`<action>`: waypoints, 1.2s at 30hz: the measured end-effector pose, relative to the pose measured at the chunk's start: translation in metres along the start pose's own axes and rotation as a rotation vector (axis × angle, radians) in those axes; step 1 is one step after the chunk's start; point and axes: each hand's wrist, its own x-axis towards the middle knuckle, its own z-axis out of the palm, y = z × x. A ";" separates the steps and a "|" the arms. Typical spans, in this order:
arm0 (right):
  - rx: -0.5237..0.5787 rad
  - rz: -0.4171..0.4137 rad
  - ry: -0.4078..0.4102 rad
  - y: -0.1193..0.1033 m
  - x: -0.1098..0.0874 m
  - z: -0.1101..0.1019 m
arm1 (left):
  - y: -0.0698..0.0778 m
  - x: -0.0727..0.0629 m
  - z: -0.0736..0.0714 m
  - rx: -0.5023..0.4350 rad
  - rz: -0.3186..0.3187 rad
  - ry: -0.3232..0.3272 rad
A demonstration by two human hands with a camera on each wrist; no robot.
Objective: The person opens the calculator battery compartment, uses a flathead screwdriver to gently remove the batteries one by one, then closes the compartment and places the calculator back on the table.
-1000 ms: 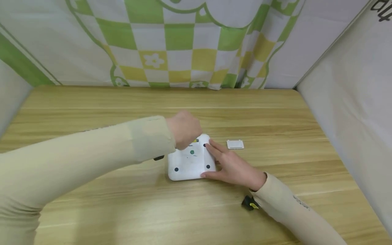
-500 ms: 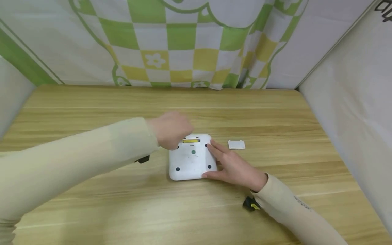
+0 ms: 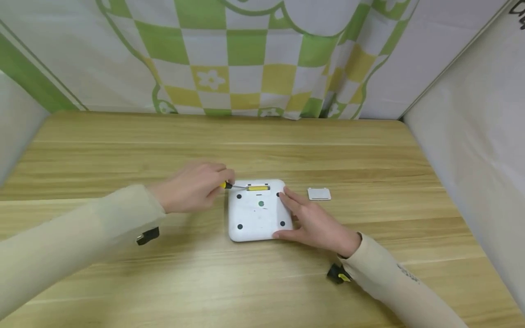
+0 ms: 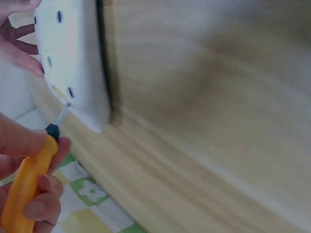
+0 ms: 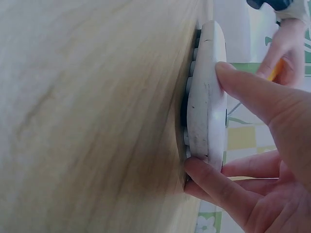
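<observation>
A white calculator (image 3: 251, 214) lies face down on the wooden table, its keys (image 5: 189, 83) showing underneath in the right wrist view. Its narrow battery compartment is uncovered, with a yellow battery (image 3: 258, 188) inside. My left hand (image 3: 190, 187) grips a screwdriver by its yellow handle (image 4: 24, 187). The screwdriver's thin metal shaft (image 3: 239, 187) points rightward, tip right at the battery's left end. My right hand (image 3: 316, 225) holds the calculator by its right side, thumb near the front corner and fingers around the edge.
A small white battery cover (image 3: 319, 194) lies on the table (image 3: 328, 150) to the right of the calculator. Behind the table's back edge hangs a green, yellow and white checked curtain (image 3: 246, 48). Pale fabric walls (image 3: 471, 118) flank both sides.
My left hand has moved left and back from over the calculator, bringing the battery compartment and the screwdriver's shaft into view. My right hand and the calculator have stayed in place.
</observation>
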 end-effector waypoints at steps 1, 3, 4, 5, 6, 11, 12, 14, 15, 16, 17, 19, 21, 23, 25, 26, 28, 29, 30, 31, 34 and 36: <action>-0.002 0.000 0.001 0.000 0.000 0.000 | -0.002 -0.003 0.003 -0.010 0.006 0.026; -0.004 -0.001 0.004 0.000 0.000 0.000 | -0.005 -0.008 0.008 -0.026 0.013 0.065; -0.006 -0.002 0.005 0.000 0.000 0.000 | -0.006 -0.009 0.010 -0.037 0.010 0.075; -0.005 -0.004 0.006 0.000 0.000 0.000 | -0.007 -0.011 0.012 -0.046 0.004 0.083; -0.006 -0.003 0.007 0.000 0.000 0.000 | -0.007 -0.012 0.013 -0.057 -0.005 0.087; -0.011 0.002 0.003 -0.001 -0.001 0.000 | -0.007 -0.016 0.019 -0.094 -0.062 0.088; -0.012 0.004 0.002 -0.001 -0.001 0.000 | -0.006 -0.017 0.021 -0.096 -0.070 0.089; -0.012 0.005 -0.001 -0.001 -0.001 0.000 | -0.006 -0.018 0.023 -0.097 -0.083 0.092; -0.011 0.005 -0.002 -0.001 -0.001 0.000 | -0.007 -0.019 0.024 -0.097 -0.090 0.093; -0.011 0.004 -0.002 -0.001 -0.001 0.000 | -0.007 -0.019 0.025 -0.099 -0.097 0.092; -0.012 0.005 -0.002 -0.001 -0.001 0.000 | -0.007 -0.020 0.026 -0.099 -0.101 0.092; -0.013 0.003 -0.003 -0.001 -0.001 0.000 | -0.007 -0.021 0.028 -0.100 -0.108 0.095; -0.015 0.002 -0.003 -0.001 0.000 0.000 | -0.007 -0.022 0.030 -0.101 -0.113 0.098; -0.015 0.002 -0.006 -0.001 0.000 0.000 | -0.008 -0.023 0.031 -0.102 -0.113 0.106; -0.012 0.005 -0.010 -0.002 0.000 0.000 | -0.008 -0.024 0.032 -0.106 -0.107 0.117; -0.012 0.006 -0.012 -0.002 0.000 0.000 | -0.008 -0.025 0.032 -0.106 -0.103 0.122; -0.010 0.010 -0.016 -0.003 0.001 0.000 | -0.008 -0.026 0.033 -0.107 -0.102 0.128; -0.010 0.011 -0.017 -0.003 0.001 -0.001 | -0.008 -0.026 0.033 -0.107 -0.103 0.130; -0.009 0.013 -0.017 -0.003 0.001 -0.001 | -0.008 -0.026 0.033 -0.107 -0.103 0.130; -0.008 0.013 -0.018 -0.003 0.001 -0.001 | -0.008 -0.026 0.033 -0.107 -0.104 0.130; -0.005 0.013 -0.016 -0.003 0.001 -0.002 | -0.008 -0.025 0.034 -0.111 -0.112 0.127; -0.002 0.012 -0.016 -0.003 0.001 -0.002 | -0.008 -0.025 0.034 -0.116 -0.115 0.123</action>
